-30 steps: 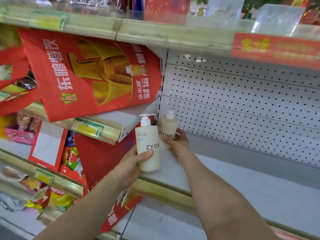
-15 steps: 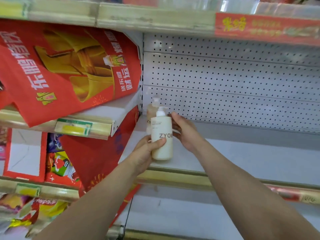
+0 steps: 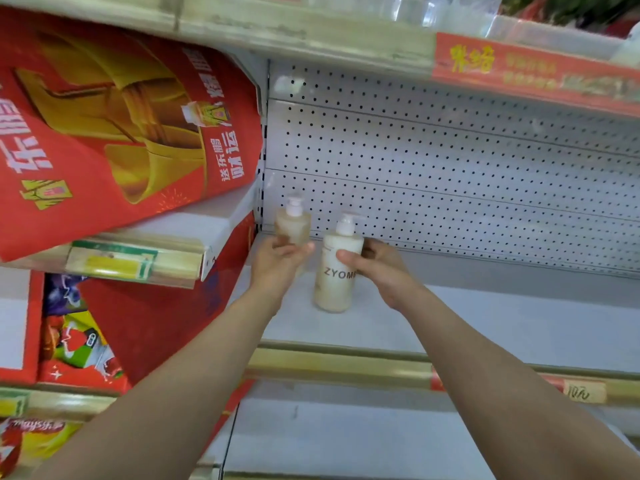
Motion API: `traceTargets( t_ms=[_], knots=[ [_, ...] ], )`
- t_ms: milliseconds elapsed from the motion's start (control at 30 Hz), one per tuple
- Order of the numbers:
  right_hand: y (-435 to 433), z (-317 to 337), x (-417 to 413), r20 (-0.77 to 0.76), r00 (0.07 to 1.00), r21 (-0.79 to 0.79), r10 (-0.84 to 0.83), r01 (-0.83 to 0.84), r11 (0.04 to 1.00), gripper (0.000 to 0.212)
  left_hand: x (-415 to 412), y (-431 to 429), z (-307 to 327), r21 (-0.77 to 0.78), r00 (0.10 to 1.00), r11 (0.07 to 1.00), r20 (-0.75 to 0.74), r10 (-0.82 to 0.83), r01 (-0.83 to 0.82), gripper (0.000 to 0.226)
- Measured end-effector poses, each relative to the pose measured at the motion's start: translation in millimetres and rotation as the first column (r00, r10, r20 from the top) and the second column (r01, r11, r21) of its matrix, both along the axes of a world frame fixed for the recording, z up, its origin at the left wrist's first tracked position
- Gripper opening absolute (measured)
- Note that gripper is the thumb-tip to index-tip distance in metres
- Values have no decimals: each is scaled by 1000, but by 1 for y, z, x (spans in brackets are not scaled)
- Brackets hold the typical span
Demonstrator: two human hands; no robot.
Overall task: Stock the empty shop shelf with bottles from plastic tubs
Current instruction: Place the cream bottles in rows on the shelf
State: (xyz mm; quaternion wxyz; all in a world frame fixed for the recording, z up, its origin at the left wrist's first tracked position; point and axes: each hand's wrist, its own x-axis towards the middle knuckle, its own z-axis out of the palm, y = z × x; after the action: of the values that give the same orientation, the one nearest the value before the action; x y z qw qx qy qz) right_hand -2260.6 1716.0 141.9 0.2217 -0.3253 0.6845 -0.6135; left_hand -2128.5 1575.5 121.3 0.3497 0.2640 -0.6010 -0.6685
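White shelf [image 3: 485, 323] fills the right half, mostly bare board, with a gold front rail [image 3: 339, 367] along its edge. The pegboard back panel [image 3: 450, 174] rises behind it, white with black holes. A big red printed bag [image 3: 121, 133] hangs tilted at upper left, over a neighbouring shelf [image 3: 214, 223] that sits higher than the white one. The upper shelf [image 3: 311, 29] runs across the top and carries a red label strip [image 3: 519, 67] at right. Red snack boxes [image 3: 76, 341] at lower left, blurred.

Both forearms reach in from the bottom edge to the shelf's back left corner.

Front bottle [image 3: 334, 271]: cream pump bottle, "ZYOM" lettering facing the camera, roughly upright, base on the shelf board a little out from the pegboard. Rear bottle [image 3: 293, 226]: darker beige pump bottle, just left of and behind the front one, close to the corner post. Its base is hidden by the hand, so cannot tell if it rests on the board. The two bottles are near each other, with a gap visible between them.

Right hand [image 3: 381, 268] grips the front bottle from the right, thumb across the label, fingers wrapped behind. Left hand [image 3: 277, 261] holds the rear bottle low down, fingers [image 3: 301, 249] curled across its front.

Handwritten price tag [image 3: 581, 393] on the rail at lower right.
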Motion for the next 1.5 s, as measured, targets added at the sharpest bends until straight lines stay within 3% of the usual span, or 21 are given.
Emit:
traceTargets(
  t_ms=[33,100,233,367,900,1000,1100,1167,1267,1500],
  knots=[
    [-3,-3,-6,-20,1000,10,-19,19,1000,37,-4,-8,0,-30,989,988,-20,148,-148,53],
    [-9,-8,-16,-27,999,20,-34,35,999,47,-14,-21,-5,-124,969,961,-17,248,-248,61],
    [-22,-14,-29,-89,996,54,-14,19,998,42,-31,-35,-14,-186,991,975,29,127,-120,75],
    [-38,-16,-44,-130,991,95,-16,28,995,54,-39,-41,-18,-239,988,967,99,118,-91,81],
    [-65,-24,-74,-143,984,109,105,-89,990,56,-44,-50,-18,-215,950,963,229,212,-163,76],
    [-60,-20,-65,-206,975,179,81,-43,983,58,-42,-44,-12,-255,924,950,285,254,-183,84],
    [-47,-7,-47,-308,951,274,3,85,958,74,-33,-29,0,-317,895,925,321,310,-207,85],
    [-35,6,-29,-365,929,283,-65,177,943,86,-22,-14,11,-414,872,889,342,351,-196,72],
    [-14,26,1,-510,851,251,-122,283,926,83,0,10,30,-579,857,811,371,359,-89,54],
    [37,66,85,-760,642,234,-101,415,879,72,85,48,73,-870,830,493,286,478,16,46]
  ],
)
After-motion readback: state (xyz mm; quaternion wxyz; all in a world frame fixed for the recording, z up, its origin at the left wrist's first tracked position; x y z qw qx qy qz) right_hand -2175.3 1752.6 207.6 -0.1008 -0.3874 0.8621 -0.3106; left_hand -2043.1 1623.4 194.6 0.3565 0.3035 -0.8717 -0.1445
